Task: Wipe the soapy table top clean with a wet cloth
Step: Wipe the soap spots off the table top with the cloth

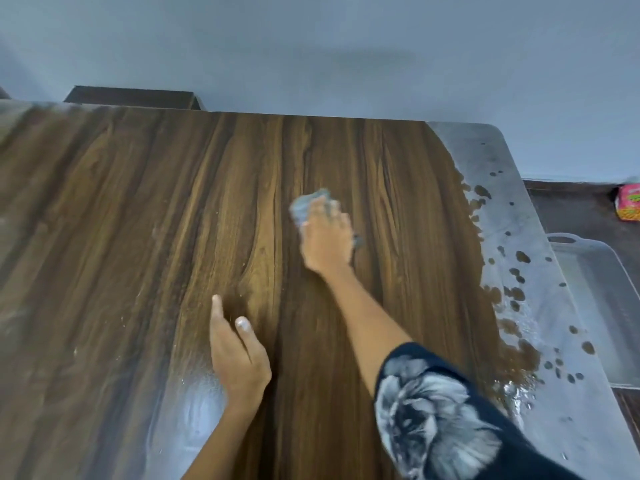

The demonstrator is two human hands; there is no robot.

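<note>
A dark wood-grain table top (138, 202) fills the view. Its right strip carries a grey-white soap film (502, 209) broken by wet brown spots. My right hand (327, 233) lies over a bunched blue-grey cloth (306, 206) in the middle of the table and presses it down; the hand is blurred. My left hand (235, 351) rests near the front middle of the table, thumb and a finger stretched out, holding nothing. Faint soap specks dot the wood to the left.
A translucent plastic tub (602, 289) stands low beside the table's right edge. A pink and yellow packet (628, 206) lies on the floor at far right. A dark box (131, 97) sits behind the table's back left edge, against the pale wall.
</note>
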